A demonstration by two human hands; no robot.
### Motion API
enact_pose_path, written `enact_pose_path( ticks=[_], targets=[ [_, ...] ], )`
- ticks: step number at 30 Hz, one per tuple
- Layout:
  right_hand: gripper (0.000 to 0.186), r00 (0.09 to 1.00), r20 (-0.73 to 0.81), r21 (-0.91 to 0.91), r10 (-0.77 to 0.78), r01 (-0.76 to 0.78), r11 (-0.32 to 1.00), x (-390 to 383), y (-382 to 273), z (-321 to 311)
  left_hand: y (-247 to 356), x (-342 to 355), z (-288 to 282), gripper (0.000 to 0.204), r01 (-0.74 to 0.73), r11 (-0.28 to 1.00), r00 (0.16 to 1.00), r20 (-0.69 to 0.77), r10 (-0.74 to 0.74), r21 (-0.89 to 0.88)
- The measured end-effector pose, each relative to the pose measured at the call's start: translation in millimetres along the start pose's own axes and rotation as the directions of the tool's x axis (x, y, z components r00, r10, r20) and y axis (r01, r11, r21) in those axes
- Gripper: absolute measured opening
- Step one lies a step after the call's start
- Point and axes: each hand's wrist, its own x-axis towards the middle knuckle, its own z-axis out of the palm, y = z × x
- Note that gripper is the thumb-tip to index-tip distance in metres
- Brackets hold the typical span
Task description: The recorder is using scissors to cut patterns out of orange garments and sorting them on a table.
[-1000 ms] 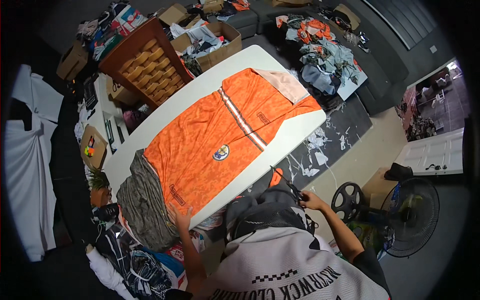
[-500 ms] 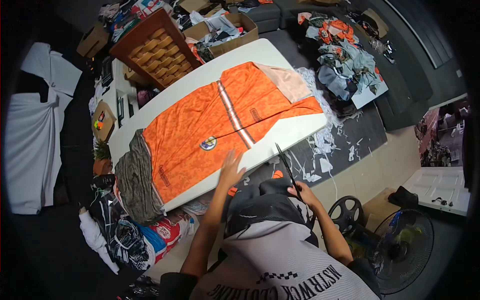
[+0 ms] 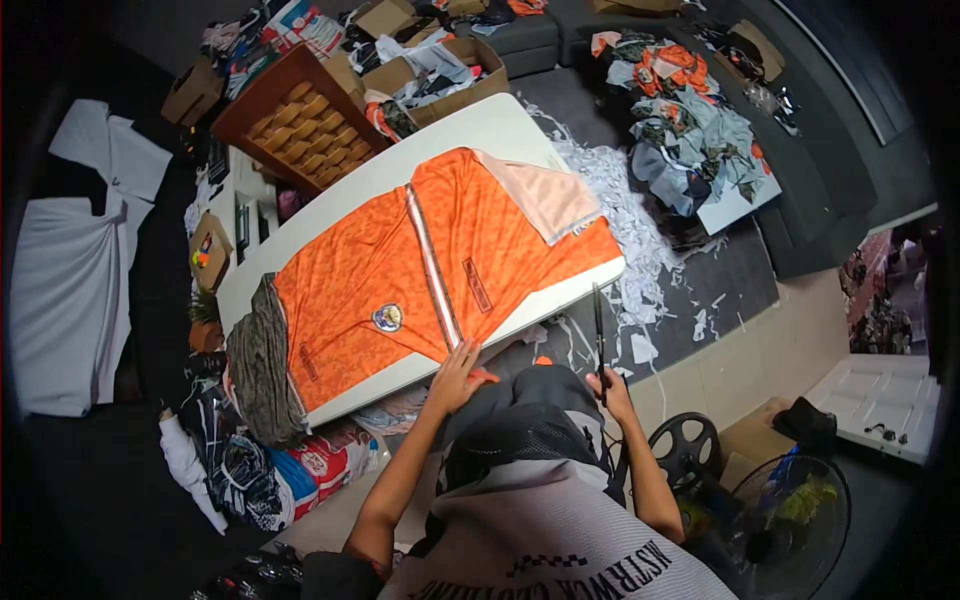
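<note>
An orange patterned jersey (image 3: 350, 270) lies spread on the white table, with a white-and-dark stripe and a round badge. At its near edge, by the end of the stripe, my left hand (image 3: 455, 382) grips the fabric, which is drawn to a point there. The thumb side is partly hidden. My right hand (image 3: 612, 392) is closed round long dark scissors (image 3: 599, 325), held off the table's near right side with the blades pointing away from me. Grey mottled fabric (image 3: 265, 360) hangs over the left end, and a pale peach flap (image 3: 545, 200) is folded at the right.
The white table (image 3: 505, 120) has a wooden woven-back chair (image 3: 310, 115) behind it. White scraps (image 3: 640, 255) litter the floor to the right. A clothes pile (image 3: 700, 130) lies beyond. A standing fan (image 3: 790, 520) is near my right arm; bagged goods (image 3: 320, 465) sit at left.
My left hand has gone from hovering over the table edge to gripping the jersey's near edge, pulling it slightly toward me. The scissors have swung more upright in view. The whole view has shifted.
</note>
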Motion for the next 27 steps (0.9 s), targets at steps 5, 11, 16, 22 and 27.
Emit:
enact_pose_path(
  ticks=[5, 11, 16, 22, 27],
  targets=[
    [0.027, 0.997, -0.053, 0.092, -0.057, 0.061, 0.994, 17.4, 3.9, 9.6, -3.2, 7.7, -22.4, 0.060, 0.038, 0.955, 0.997, -0.057, -0.057, -0.293],
    [0.024, 0.991, 0.002, 0.086, -0.136, 0.135, 0.987, 39.7, -22.9, 35.4, -52.3, 63.9, -56.1, 0.042, 0.055, 0.958, 0.935, -0.321, -0.149, -0.283],
    [0.023, 0.990, -0.065, 0.021, -0.123, 0.124, 0.992, 38.7, -31.5, 51.1, -120.7, 138.6, -78.2, 0.036, 0.042, 0.972, 0.920, -0.371, -0.128, -0.230],
    [0.023, 0.961, -0.273, -0.066, 0.041, -0.062, 0.996, -10.2, -35.2, 78.7, -244.6, 254.5, -89.4, 0.051, 0.243, 0.960, 0.916, -0.293, -0.274, -0.138],
    [0.022, 0.878, -0.405, 0.067, 0.253, -0.247, 0.967, -54.0, -36.9, 108.1, -340.8, 344.9, -106.7, 0.068, 0.495, 0.861, 0.843, -0.304, -0.444, 0.114]
  ],
)
